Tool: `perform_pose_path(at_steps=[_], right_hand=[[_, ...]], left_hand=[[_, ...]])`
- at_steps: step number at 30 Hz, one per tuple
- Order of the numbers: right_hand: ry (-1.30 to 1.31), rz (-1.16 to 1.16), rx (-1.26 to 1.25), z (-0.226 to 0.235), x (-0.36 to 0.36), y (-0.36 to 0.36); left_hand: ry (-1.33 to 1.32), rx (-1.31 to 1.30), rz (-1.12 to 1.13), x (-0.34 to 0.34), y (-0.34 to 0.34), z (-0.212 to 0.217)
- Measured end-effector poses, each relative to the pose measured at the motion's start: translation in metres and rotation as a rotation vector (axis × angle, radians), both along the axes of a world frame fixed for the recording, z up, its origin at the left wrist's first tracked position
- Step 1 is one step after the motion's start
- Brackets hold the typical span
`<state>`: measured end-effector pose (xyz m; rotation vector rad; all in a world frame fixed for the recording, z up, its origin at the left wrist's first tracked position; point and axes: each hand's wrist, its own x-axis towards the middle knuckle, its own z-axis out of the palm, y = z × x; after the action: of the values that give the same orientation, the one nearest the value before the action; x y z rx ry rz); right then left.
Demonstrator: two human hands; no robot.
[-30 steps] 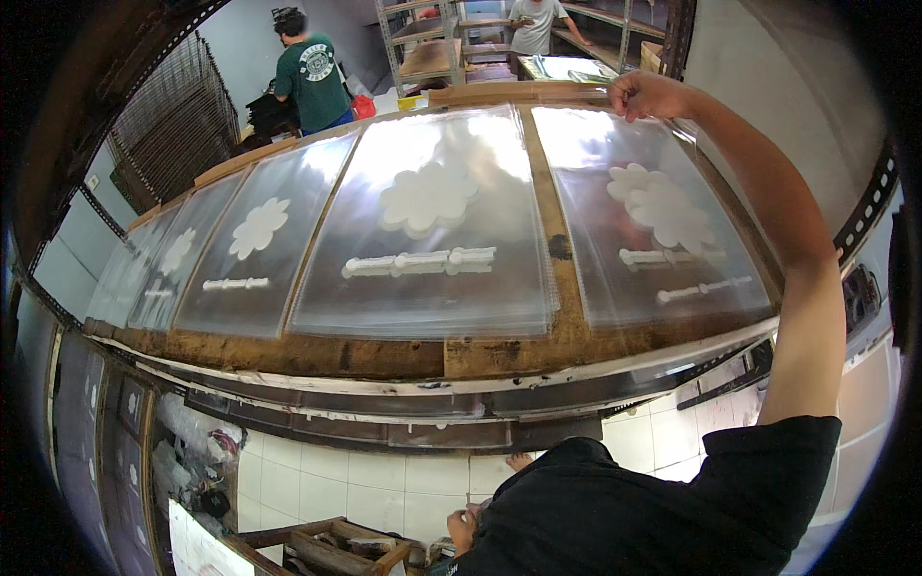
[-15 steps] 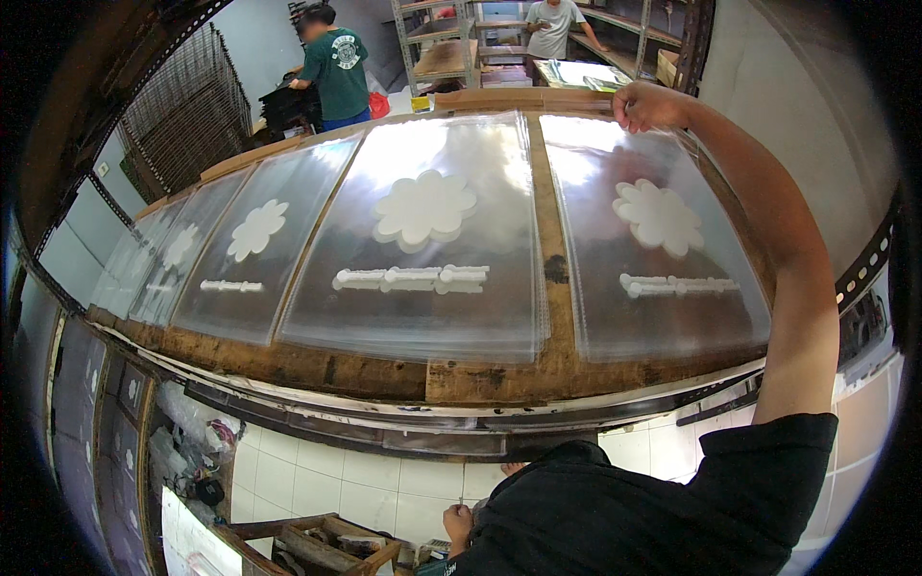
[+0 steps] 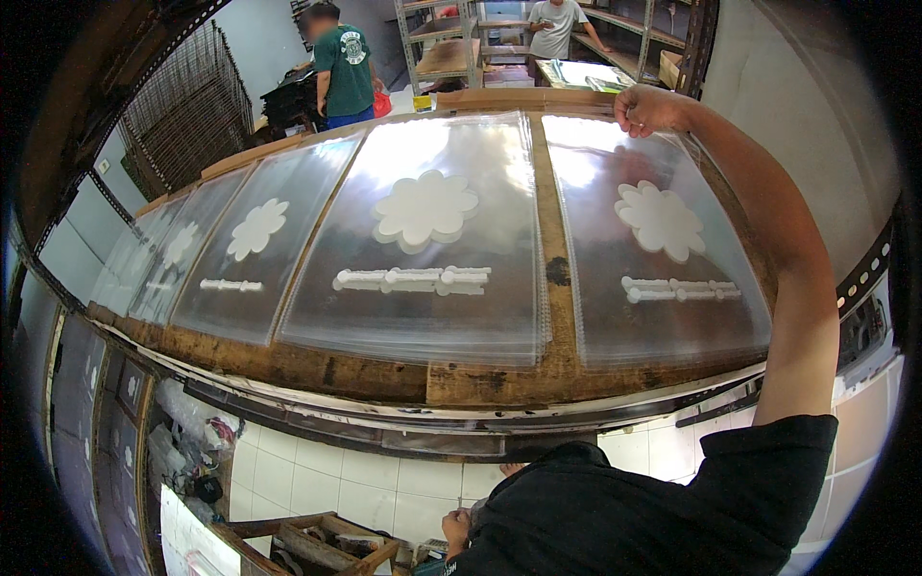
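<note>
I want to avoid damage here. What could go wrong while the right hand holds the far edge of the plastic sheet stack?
1. The right hand pinches only the far corner of the right sheet stack, so the thin sheets may crease or slide out of line.
2. The left hand is low, off the wooden table, so nothing steadies the stack's near edge.

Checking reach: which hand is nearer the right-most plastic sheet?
Right. The right hand grips the sheet's far edge; the left hand hangs low, below the table.
</note>
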<state>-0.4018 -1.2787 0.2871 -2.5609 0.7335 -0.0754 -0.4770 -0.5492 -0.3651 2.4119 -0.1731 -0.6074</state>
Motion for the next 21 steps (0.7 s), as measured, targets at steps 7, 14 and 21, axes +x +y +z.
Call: perform_pose_path(at_steps=[7, 14, 21], right_hand=[[0.02, 0.017, -0.007, -0.001, -0.001, -0.004], [0.027, 0.117, -0.139, -0.002, 0.0, -0.011], [-0.089, 0.099, -0.877, 0.009, 0.009, 0.009]], left_hand=[[-0.022, 0.027, 0.028, -0.006, 0.008, -0.008], [0.053, -0.053, 0.084, -0.003, 0.003, -0.001], [-0.021, 0.004, 0.056, 0.0, 0.004, 0.002]])
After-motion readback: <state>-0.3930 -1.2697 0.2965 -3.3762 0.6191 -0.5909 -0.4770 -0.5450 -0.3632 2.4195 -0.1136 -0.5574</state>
